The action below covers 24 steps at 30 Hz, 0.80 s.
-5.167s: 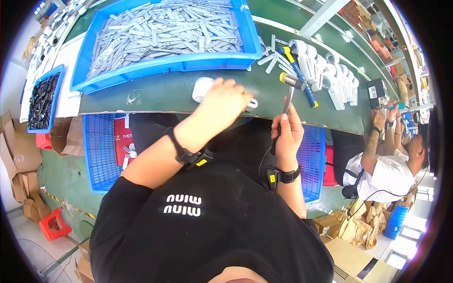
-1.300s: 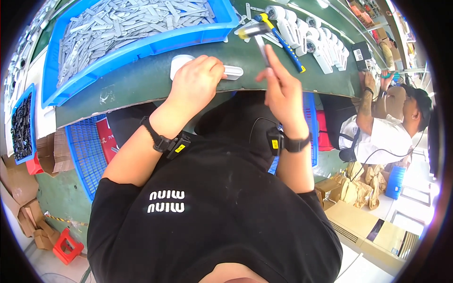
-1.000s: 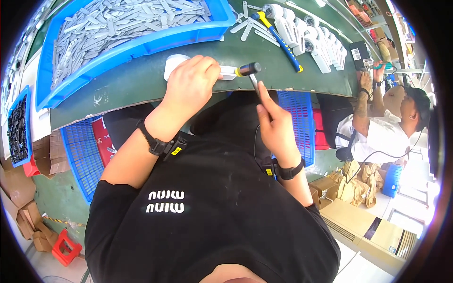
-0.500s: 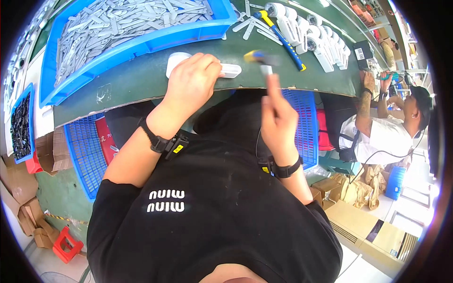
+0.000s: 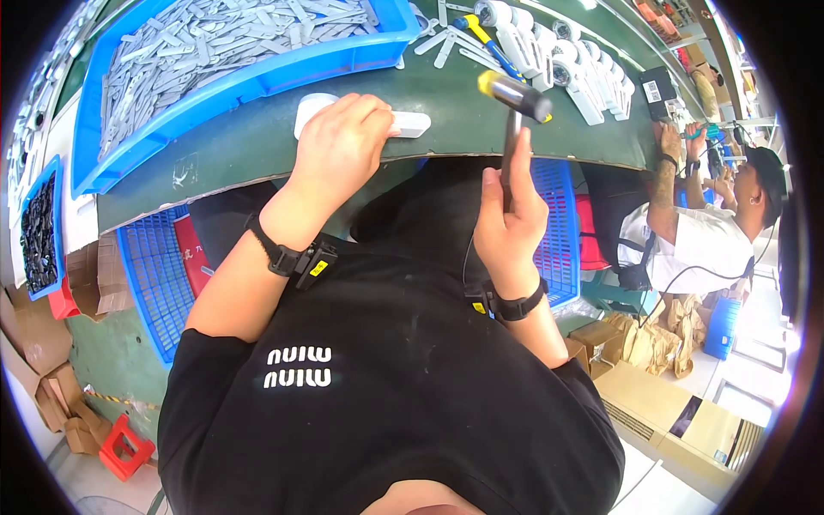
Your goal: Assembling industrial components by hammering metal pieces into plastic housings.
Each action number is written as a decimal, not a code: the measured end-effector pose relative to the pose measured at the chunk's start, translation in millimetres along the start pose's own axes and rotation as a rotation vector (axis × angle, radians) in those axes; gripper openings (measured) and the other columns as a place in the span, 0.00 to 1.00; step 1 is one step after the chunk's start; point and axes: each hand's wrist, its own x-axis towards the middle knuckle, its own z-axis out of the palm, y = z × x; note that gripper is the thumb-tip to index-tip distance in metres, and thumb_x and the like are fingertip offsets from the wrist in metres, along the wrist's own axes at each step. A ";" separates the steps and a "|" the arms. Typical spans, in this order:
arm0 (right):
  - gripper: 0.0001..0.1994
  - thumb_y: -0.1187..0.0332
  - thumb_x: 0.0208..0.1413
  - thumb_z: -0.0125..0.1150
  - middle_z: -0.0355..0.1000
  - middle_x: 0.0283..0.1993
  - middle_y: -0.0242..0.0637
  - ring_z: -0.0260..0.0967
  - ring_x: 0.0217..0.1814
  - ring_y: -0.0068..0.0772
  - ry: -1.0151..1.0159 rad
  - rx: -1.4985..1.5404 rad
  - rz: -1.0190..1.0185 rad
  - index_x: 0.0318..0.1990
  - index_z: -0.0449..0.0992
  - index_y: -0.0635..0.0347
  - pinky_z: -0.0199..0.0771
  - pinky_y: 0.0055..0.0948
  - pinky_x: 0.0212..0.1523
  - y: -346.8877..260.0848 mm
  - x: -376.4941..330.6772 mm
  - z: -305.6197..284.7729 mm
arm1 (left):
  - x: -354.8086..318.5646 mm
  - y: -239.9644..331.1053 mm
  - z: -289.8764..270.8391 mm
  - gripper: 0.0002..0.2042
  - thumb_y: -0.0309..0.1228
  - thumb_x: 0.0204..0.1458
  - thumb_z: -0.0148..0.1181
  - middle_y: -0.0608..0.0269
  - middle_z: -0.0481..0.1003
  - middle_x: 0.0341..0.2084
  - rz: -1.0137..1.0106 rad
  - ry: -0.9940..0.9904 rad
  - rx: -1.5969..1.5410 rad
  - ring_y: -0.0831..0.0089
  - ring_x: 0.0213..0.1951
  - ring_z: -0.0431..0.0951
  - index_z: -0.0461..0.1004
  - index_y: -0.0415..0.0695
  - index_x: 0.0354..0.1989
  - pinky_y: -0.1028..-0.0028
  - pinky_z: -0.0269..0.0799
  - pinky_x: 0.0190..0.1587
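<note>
Head: hammer in R hand; label prob. lettered

Left head fisheye — looks down past black shirt onto hands, green bench — near, wide.

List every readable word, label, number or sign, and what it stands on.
Black shirt: two lines of white lettering, not copied.
Left wrist device: yellow label, too small to read.
Right wrist device: yellow label, likewise.
Red sheet: pale marks, unreadable.
Black box: white label, too small.
</note>
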 end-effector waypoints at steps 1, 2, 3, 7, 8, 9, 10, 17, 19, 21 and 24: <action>0.32 0.82 0.69 0.62 0.85 0.47 0.57 0.83 0.38 0.46 -0.102 -0.064 -0.012 0.80 0.71 0.55 0.83 0.33 0.47 5.1 0.8 1.0 | 0.4 0.3 0.7 0.07 0.26 0.53 0.76 0.61 0.85 0.39 0.003 0.004 -0.006 0.58 0.40 0.85 0.82 0.41 0.36 0.62 0.83 0.41; 0.32 0.82 0.69 0.62 0.84 0.45 0.57 0.84 0.38 0.50 -0.204 -0.128 -0.024 0.80 0.71 0.54 0.83 0.35 0.46 9.2 2.6 1.0 | 0.3 0.7 0.5 0.07 0.26 0.53 0.76 0.61 0.85 0.39 0.003 0.002 -0.006 0.58 0.40 0.85 0.82 0.41 0.36 0.62 0.83 0.41; 0.33 0.81 0.68 0.64 0.84 0.47 0.59 0.86 0.43 0.54 -0.447 -0.205 0.145 0.80 0.71 0.51 0.84 0.35 0.48 7.6 1.2 -1.5 | 0.2 0.9 0.1 0.07 0.26 0.53 0.76 0.62 0.85 0.39 0.003 0.002 -0.005 0.58 0.40 0.85 0.82 0.41 0.36 0.62 0.83 0.41; 0.33 0.81 0.68 0.65 0.83 0.59 0.60 0.88 0.52 0.53 -0.225 -0.047 0.004 0.80 0.69 0.59 0.84 0.34 0.54 -6.9 4.4 -9.5 | 0.0 -1.2 1.4 0.07 0.26 0.54 0.76 0.62 0.85 0.39 0.006 0.018 -0.025 0.58 0.40 0.86 0.82 0.41 0.36 0.62 0.83 0.42; 0.33 0.82 0.68 0.64 0.83 0.62 0.59 0.87 0.53 0.52 -0.079 0.015 0.010 0.80 0.68 0.63 0.84 0.34 0.54 -4.2 -2.9 -3.7 | -0.4 -0.8 1.1 0.07 0.26 0.54 0.76 0.62 0.85 0.39 0.010 0.016 -0.030 0.58 0.40 0.86 0.82 0.41 0.36 0.62 0.83 0.42; 0.33 0.83 0.68 0.64 0.83 0.60 0.60 0.87 0.53 0.53 -0.082 -0.028 -0.021 0.80 0.68 0.61 0.83 0.34 0.54 -1.8 -5.2 0.1 | -0.8 -0.3 0.7 0.07 0.26 0.54 0.77 0.61 0.85 0.39 0.009 0.020 -0.029 0.58 0.40 0.86 0.82 0.41 0.36 0.62 0.83 0.42; 0.33 0.83 0.68 0.64 0.83 0.59 0.61 0.86 0.52 0.55 -0.088 -0.064 -0.056 0.80 0.69 0.59 0.83 0.34 0.53 4.4 -4.3 4.7 | -1.0 -0.6 0.8 0.08 0.26 0.54 0.77 0.61 0.85 0.39 0.004 0.026 -0.018 0.58 0.40 0.86 0.82 0.41 0.36 0.62 0.83 0.42; 0.37 0.79 0.70 0.66 0.77 0.34 0.43 0.72 0.30 0.33 -0.133 0.001 0.053 0.84 0.61 0.60 0.76 0.31 0.38 -0.9 -10.7 -8.6 | 1.6 2.4 -3.8 0.08 0.25 0.54 0.76 0.60 0.84 0.40 0.009 0.005 -0.046 0.56 0.41 0.85 0.83 0.40 0.40 0.61 0.83 0.44; 0.38 0.79 0.69 0.66 0.77 0.34 0.42 0.72 0.30 0.32 -0.143 0.027 0.075 0.85 0.60 0.60 0.76 0.30 0.37 -1.5 -8.8 -9.4 | 5.1 8.4 -8.1 0.11 0.21 0.53 0.72 0.59 0.83 0.43 -0.056 -0.134 0.011 0.56 0.45 0.84 0.84 0.40 0.46 0.61 0.82 0.48; 0.40 0.78 0.68 0.67 0.76 0.35 0.35 0.71 0.32 0.24 -0.186 0.112 0.228 0.85 0.59 0.61 0.74 0.26 0.37 -2.5 -10.3 -9.7 | 8.9 7.6 -10.2 0.15 0.19 0.52 0.70 0.59 0.82 0.44 0.023 -0.164 0.046 0.56 0.47 0.84 0.84 0.40 0.49 0.61 0.81 0.50; 0.40 0.78 0.67 0.68 0.75 0.35 0.29 0.69 0.33 0.18 -0.230 0.219 0.277 0.85 0.60 0.60 0.74 0.24 0.38 3.4 -17.7 -7.4 | 11.6 6.1 -13.8 0.20 0.16 0.50 0.67 0.60 0.82 0.47 0.102 -0.214 0.063 0.57 0.51 0.83 0.85 0.41 0.54 0.60 0.80 0.55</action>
